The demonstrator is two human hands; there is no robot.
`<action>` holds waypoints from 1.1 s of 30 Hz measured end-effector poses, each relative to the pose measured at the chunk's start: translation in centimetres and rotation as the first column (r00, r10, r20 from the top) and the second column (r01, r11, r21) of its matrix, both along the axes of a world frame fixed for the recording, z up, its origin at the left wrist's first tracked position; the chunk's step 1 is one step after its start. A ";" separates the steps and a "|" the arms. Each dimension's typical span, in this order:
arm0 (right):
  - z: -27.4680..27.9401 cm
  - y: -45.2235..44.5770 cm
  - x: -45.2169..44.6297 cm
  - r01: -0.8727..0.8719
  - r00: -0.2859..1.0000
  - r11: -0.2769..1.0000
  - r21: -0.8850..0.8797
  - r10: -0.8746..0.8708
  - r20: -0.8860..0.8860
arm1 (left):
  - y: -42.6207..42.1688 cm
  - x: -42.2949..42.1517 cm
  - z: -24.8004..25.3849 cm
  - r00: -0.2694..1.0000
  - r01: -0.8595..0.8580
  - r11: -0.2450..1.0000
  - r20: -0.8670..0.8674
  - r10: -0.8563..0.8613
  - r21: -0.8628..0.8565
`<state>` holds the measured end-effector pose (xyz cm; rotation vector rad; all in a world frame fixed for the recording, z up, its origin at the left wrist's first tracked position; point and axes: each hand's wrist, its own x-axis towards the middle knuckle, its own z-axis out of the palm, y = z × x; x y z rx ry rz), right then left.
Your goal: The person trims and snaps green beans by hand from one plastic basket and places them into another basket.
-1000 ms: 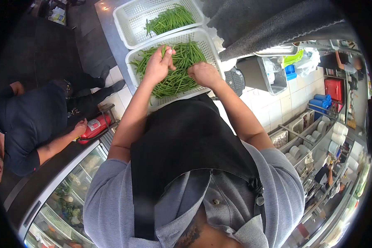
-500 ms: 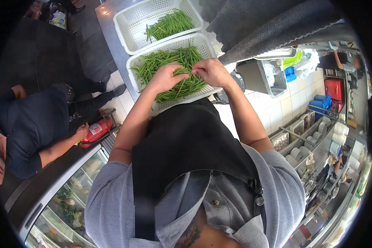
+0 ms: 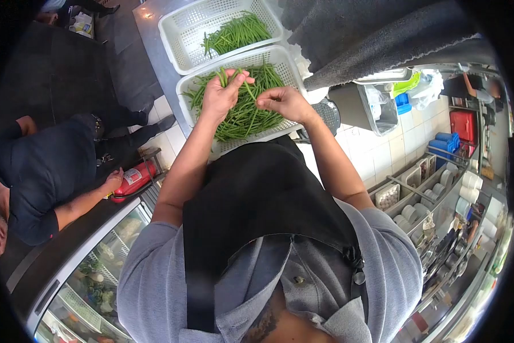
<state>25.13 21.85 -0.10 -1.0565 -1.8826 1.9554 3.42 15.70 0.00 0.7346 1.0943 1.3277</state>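
Desk edge: the grey metal desk [image 3: 154,40] shows its left edge slanting down toward the body; a narrow strip of metal lies between that edge and the baskets.
Near basket: a white, rectangular, perforated plastic basket [image 3: 289,67] at the desk's near end, its near rim beside the black cloth apron [image 3: 251,188].
Far basket: a second white perforated plastic basket [image 3: 182,40], just beyond the first; its heap of thin green beans [image 3: 240,31] sits toward the right, with basket floor showing to the left.
Right side: a dark grey, rough-edged cloth-like surface [image 3: 377,40] comes close to both baskets.
Room for hands: a small gap separates them over the near basket; both rims stand outside the forearms' path.
Left hand [image 3: 221,97]: fingers curled round a few beans, thumb pressed over them.
Right hand [image 3: 285,104]: thumb and forefinger pinched on one end of a slender green bean [image 3: 249,90].
Bean's axis: slanting from the left thumb down toward the right fingertips, above the heap.
Near heap [image 3: 242,123]: beans pointing many ways.
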 end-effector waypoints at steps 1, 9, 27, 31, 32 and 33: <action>-0.3 0.1 -0.2 -0.003 1.000 1.000 -0.001 0.003 0.000 | 0.0 0.0 0.2 0.998 -0.029 1.000 0.058 0.029 -0.004; 1.1 0.2 -1.6 0.133 0.991 0.988 -0.072 -0.135 -0.022 | 0.1 0.3 0.4 0.972 -0.133 0.989 0.206 0.117 0.068; 1.6 -1.3 -3.7 -0.465 0.876 0.442 0.767 0.107 0.470 | 0.0 0.8 -0.3 0.902 -0.150 0.973 -0.379 0.207 0.174; 0.9 0.1 -2.7 -0.559 0.795 0.425 0.712 0.030 0.606 | -0.1 -0.2 0.8 0.863 -0.168 0.985 -0.476 0.168 0.043; -0.2 0.3 -2.3 -0.513 0.836 0.448 0.733 0.067 0.544 | -0.1 -0.7 0.8 0.845 -0.170 0.985 -0.514 0.151 0.009; -1.2 0.1 -2.0 -0.465 0.872 0.475 0.747 0.100 0.479 | -0.2 -0.9 0.4 0.844 -0.174 0.985 -0.514 0.153 0.008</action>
